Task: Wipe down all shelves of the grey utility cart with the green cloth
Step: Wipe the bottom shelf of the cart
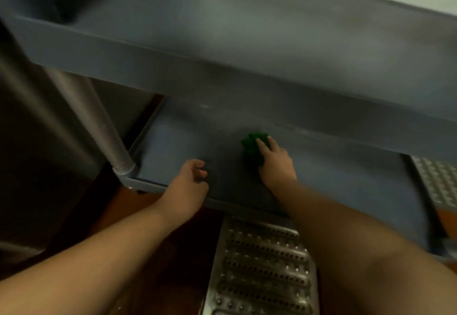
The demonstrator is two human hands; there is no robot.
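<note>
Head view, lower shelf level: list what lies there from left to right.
Metal cart post → left hand resting on the shelf's front rim → green cloth → right hand pressing the cloth → perforated metal plate at far right.

green cloth (251, 146) half hidden under right hand (276, 163)

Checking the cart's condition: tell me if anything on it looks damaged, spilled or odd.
Nothing stands out. The right hand presses the green cloth on the lower shelf; pale smears on the upper shelf may be residue or glare; the picture is blurred.
</note>
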